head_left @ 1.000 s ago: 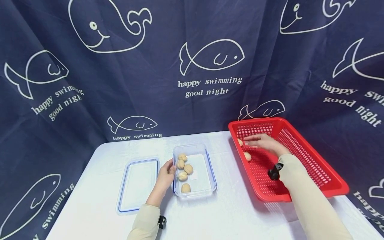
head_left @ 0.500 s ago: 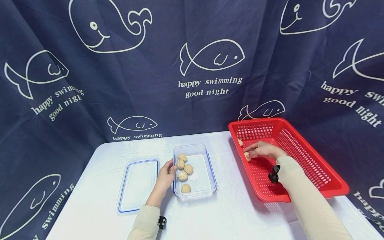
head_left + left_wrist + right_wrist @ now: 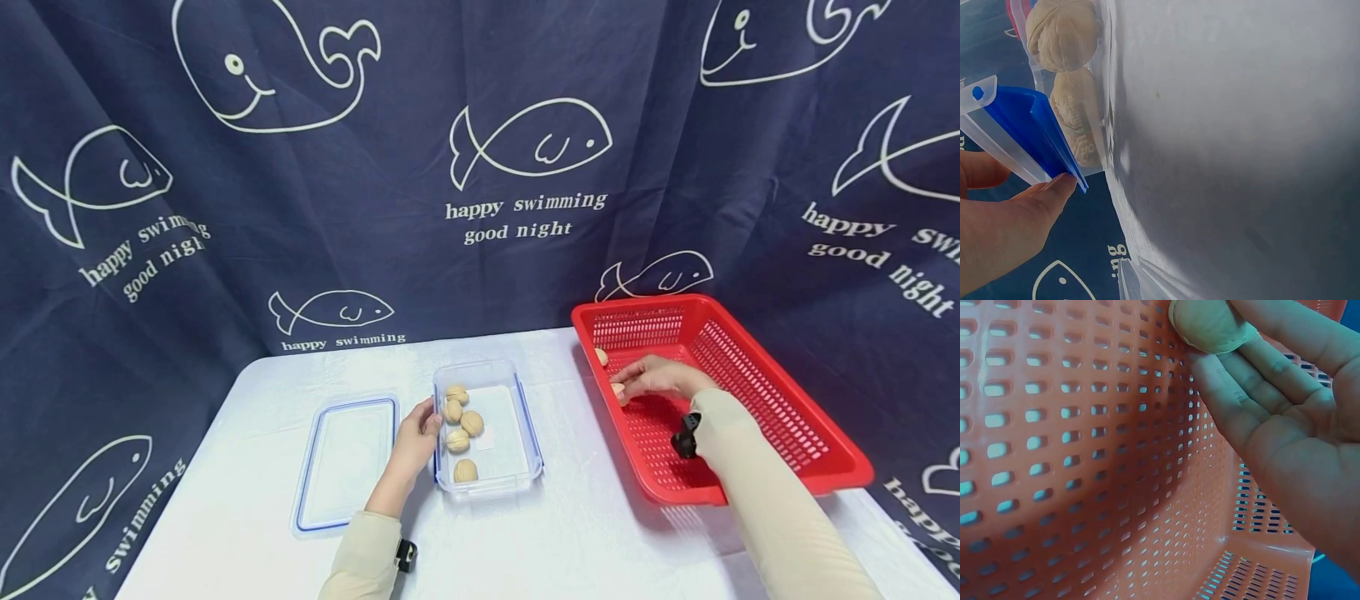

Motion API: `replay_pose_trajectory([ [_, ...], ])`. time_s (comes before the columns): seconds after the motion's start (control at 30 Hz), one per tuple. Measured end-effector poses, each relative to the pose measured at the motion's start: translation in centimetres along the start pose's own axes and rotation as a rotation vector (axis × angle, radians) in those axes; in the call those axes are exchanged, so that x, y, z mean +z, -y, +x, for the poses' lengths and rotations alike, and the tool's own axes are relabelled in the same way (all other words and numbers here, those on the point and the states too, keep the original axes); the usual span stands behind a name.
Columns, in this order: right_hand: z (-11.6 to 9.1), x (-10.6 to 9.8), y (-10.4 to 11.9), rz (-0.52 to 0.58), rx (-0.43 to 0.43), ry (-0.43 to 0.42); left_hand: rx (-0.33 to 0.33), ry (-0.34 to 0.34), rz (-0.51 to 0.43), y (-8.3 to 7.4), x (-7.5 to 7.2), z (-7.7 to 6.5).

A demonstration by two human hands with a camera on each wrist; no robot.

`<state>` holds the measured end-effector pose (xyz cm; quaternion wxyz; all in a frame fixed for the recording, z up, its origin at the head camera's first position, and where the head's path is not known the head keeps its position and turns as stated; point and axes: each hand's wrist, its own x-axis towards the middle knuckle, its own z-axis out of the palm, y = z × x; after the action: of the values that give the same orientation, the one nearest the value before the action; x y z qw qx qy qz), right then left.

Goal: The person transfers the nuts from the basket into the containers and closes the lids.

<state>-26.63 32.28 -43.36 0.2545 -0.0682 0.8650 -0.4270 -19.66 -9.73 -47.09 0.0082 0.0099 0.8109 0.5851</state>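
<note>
My left hand [image 3: 415, 437] grips the left side of a clear plastic food container [image 3: 502, 487]. In the left wrist view its thumb lies on the blue locking flap [image 3: 1029, 128], fingers behind. Several walnuts [image 3: 472, 423] lie inside along the container's left half. Over at the right, my right hand [image 3: 660, 377] reaches into a red plastic basket [image 3: 750, 354] and pinches a walnut [image 3: 1210, 325] close to the basket's left wall. A second walnut [image 3: 602, 357] sits farther back along that wall.
A clear lid with a blue seal [image 3: 347, 462] lies flat left of the container. A white cloth [image 3: 570, 533] covers the table. Behind it hangs a dark blue curtain [image 3: 420, 275] printed with fish, close to the basket's back edge.
My right hand has moved toward me from near the back walnut to the nearer one and taken hold of it. The left hand and container have stayed put.
</note>
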Motion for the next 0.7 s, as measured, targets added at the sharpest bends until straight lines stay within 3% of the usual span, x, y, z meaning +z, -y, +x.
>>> replay_pose_trajectory([
  [0.33, 0.0, -0.4, -0.2, 0.035, 0.024, -0.071, -0.005, -0.005, 0.001, -0.3, -0.1, 0.0],
  [0.7, -0.8, -1.2, 0.3, 0.036, -0.056, -0.203, -0.013, -0.002, 0.005, -0.2, 0.0, 0.0],
])
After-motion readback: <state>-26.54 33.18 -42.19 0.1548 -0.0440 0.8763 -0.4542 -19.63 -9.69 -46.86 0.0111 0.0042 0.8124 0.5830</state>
